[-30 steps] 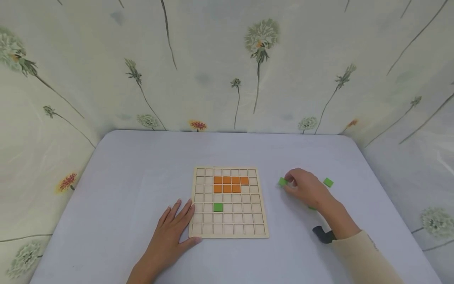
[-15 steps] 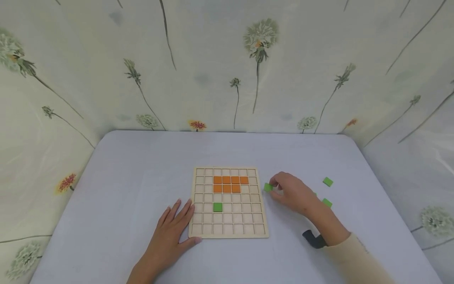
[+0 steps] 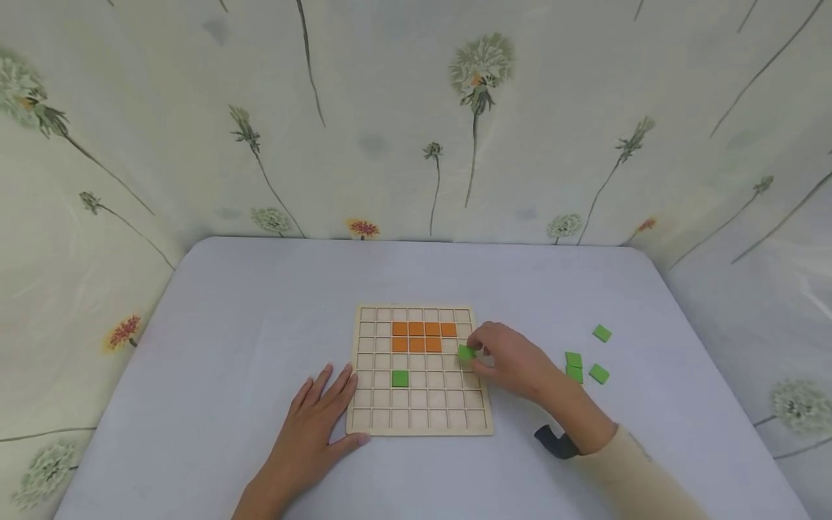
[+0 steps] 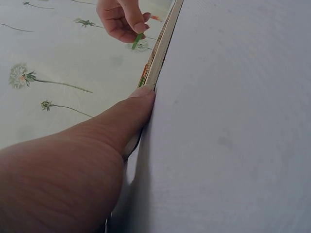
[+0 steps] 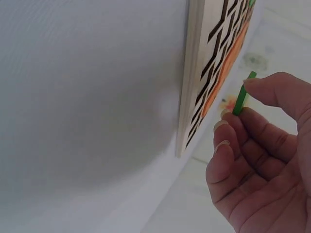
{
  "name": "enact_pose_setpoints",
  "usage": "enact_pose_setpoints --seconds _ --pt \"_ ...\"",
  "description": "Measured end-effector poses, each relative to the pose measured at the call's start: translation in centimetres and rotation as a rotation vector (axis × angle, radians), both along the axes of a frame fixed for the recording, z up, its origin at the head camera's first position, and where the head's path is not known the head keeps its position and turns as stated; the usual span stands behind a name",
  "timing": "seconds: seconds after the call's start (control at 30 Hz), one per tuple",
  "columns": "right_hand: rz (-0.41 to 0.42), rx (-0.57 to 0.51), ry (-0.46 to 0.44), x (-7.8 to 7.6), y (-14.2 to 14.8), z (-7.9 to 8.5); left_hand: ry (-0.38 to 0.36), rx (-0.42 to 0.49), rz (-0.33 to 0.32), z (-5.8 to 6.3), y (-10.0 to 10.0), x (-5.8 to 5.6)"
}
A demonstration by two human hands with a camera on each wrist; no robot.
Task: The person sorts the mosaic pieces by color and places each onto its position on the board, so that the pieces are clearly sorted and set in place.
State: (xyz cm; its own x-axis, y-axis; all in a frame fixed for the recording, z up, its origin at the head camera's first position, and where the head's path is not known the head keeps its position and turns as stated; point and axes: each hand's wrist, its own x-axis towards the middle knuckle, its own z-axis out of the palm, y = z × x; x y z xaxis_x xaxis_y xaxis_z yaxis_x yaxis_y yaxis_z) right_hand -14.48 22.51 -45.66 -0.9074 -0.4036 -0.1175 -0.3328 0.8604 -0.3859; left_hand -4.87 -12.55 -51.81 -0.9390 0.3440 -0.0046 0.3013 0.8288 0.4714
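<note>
My right hand [image 3: 513, 360] pinches a green square tile [image 3: 465, 352] between thumb and fingers, above the right edge of a wooden grid board [image 3: 437, 399]. In the right wrist view the thin green tile [image 5: 244, 93] shows edge-on, raised off the board [image 5: 190, 77]. My left hand [image 3: 318, 422] lies with spread, straight fingers along the board's left edge, its thumb at the lower left corner. Two rows of orange tiles [image 3: 416, 337] sit in cells toward the back of the board. A single green tile [image 3: 399, 378] fills a cell left of the middle.
Several loose green tiles [image 3: 574, 374] lie on the white-covered table [image 3: 273, 303] to the right of the board. A dark strap [image 3: 555, 442] shows under the right wrist. Behind the table hangs a flower-patterned cloth [image 3: 377, 144].
My right hand has moved left with the green tile, from the table beside the board to over its right edge. More loose green tiles are uncovered. The left hand stays put.
</note>
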Motion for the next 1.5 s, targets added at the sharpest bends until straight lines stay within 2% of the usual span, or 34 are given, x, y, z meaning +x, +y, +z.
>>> enact_pose_setpoints --seconds 0.5,0.8,1.17,1.5 --pt "0.096 0.01 -0.015 0.0 -3.6 -0.6 0.019 -0.015 0.003 -0.5 -0.1 0.0" --pt "0.198 0.01 0.014 0.4 -6.0 -0.8 0.02 -0.013 0.005 -0.6 -0.2 -0.2" --pt "0.244 0.057 0.072 0.8 -6.7 -1.6 0.032 -0.02 0.003 -0.6 -0.2 -0.2" --pt "0.28 0.072 0.078 0.9 -6.8 -1.3 0.019 -0.005 -0.007 -0.4 -0.2 -0.2"
